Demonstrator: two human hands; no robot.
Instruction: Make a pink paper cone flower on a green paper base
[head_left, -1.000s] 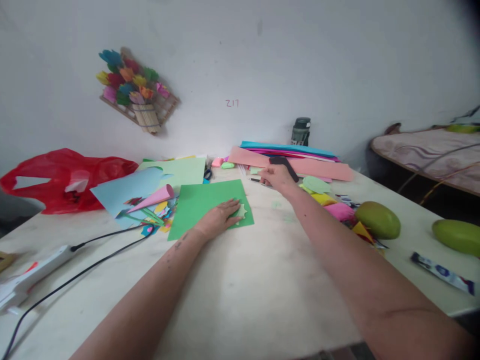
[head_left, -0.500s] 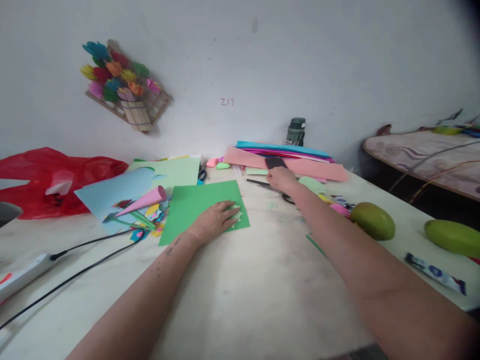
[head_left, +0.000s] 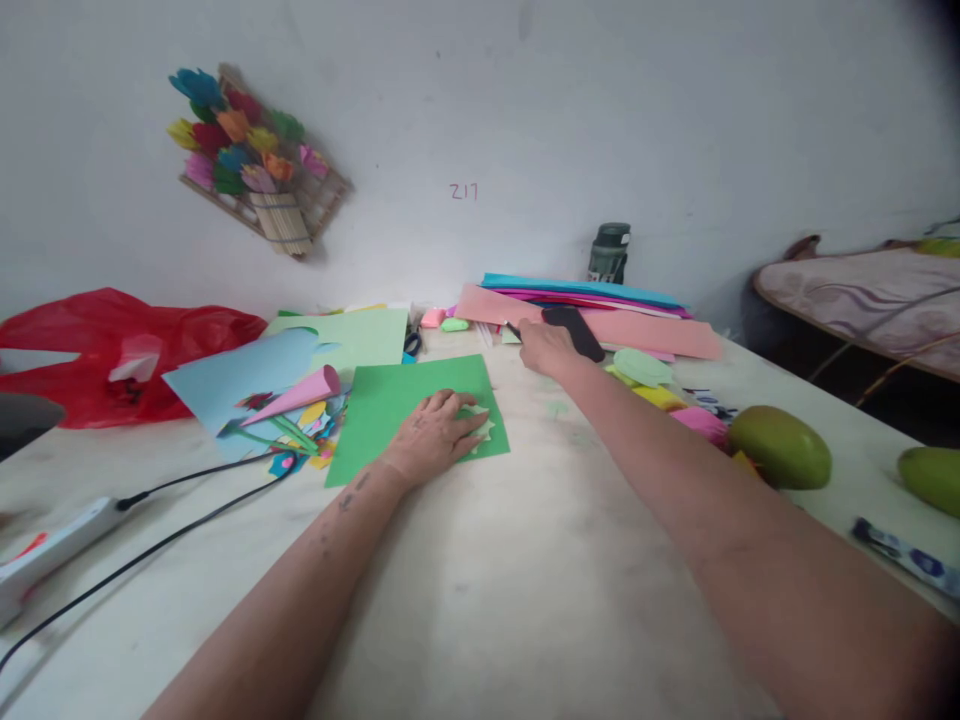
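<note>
My left hand (head_left: 439, 430) lies flat, fingers stretched out, on a green paper sheet (head_left: 390, 400), pressing a pale green spiky cutout (head_left: 484, 428) near the sheet's right edge. My right hand (head_left: 544, 348) reaches far across the table (head_left: 525, 600), its fingers closed. A thin dark tip (head_left: 513, 329) sticks out of it on the left; what it belongs to is hidden. Just right of the hand a flat black object (head_left: 576, 330) lies on a pink sheet of the coloured paper stack (head_left: 645, 335).
Left of the green sheet lie a light blue sheet (head_left: 232, 375), a pink paper cone (head_left: 300, 392) and scraps. A red bag (head_left: 112, 345) and a power strip (head_left: 45, 550) with cables sit left. Two green fruits (head_left: 780, 445) lie right; a dark bottle (head_left: 609, 252) stands behind.
My right hand moved back toward the paper stack, and the scissors that lay beside it half a second ago no longer show on the table. The left hand stayed on the cutout.
</note>
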